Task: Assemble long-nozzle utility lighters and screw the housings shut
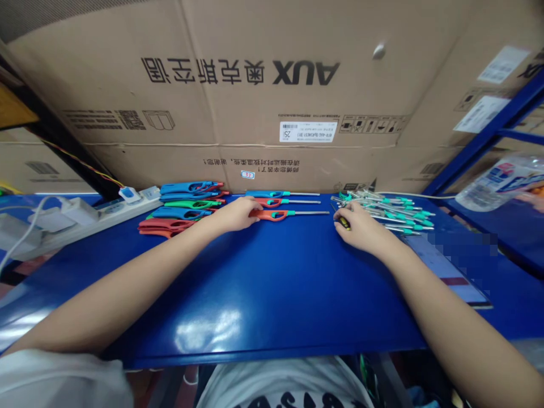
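My left hand [243,215] is closed on the handle end of an orange gas lighter [272,215], whose long metal nozzle points right along the table. Behind it lie a red lighter [272,202] and a blue lighter [266,194], both with nozzles fitted. In my right hand [359,224] is a small black-and-yellow screwdriver [344,222], its tip partly hidden by the fingers. That hand rests beside a pile of metal nozzles with teal ends [403,212]. To the left, several blue, green and red lighter handles [181,212] are stacked.
A blue table [272,294] spans the view, with a large cardboard box [255,124] upright behind it. A white power strip [106,218] with plugs lies at the left. At the right are a flat printed sheet [446,272], a plastic bottle [493,181] and a blue frame post [480,136].
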The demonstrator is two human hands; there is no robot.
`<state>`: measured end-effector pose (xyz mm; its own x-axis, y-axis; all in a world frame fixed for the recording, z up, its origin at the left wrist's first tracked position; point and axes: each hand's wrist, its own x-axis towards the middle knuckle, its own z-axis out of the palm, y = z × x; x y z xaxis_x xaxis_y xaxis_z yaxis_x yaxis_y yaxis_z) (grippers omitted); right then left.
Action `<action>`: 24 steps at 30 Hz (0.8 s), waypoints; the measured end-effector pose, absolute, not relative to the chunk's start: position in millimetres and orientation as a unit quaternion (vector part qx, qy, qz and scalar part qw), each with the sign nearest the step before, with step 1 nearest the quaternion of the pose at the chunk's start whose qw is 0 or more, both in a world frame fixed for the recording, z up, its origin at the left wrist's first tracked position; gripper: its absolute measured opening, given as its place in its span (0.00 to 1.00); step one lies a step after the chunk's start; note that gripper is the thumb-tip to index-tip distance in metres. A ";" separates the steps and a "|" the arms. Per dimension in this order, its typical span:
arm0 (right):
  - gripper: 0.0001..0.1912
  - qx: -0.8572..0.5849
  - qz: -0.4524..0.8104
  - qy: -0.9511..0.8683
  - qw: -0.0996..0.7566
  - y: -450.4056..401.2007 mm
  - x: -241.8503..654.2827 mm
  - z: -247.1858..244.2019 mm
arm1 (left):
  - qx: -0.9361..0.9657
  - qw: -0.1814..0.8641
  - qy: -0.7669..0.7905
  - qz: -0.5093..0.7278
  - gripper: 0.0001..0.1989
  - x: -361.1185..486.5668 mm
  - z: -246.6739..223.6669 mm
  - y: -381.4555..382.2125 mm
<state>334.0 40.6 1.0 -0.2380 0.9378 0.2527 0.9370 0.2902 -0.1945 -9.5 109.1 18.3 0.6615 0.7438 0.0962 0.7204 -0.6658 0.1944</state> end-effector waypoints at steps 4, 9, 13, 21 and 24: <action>0.12 -0.607 0.051 -0.789 0.080 35.0 331.9 4.5 | 0.900 0.053 0.422 0.095 0.13 -12.0 13.1 115.1; 0.13 -0.613 0.060 -0.785 0.065 31.9 327.8 10.1 | 0.888 0.030 0.443 0.119 0.16 -11.2 12.7 112.5; 0.13 -0.614 0.062 -0.785 0.061 32.3 327.7 11.2 | 0.888 -0.002 0.441 0.132 0.25 -1.6 14.8 102.5; 0.15 -0.616 0.062 -0.784 0.047 31.8 324.8 11.1 | 0.883 -0.018 0.458 0.100 0.38 22.7 -3.1 112.8; 0.16 -0.618 0.064 -0.782 0.041 32.2 324.9 11.3 | 0.874 -0.019 0.477 0.087 0.38 28.1 -10.4 119.2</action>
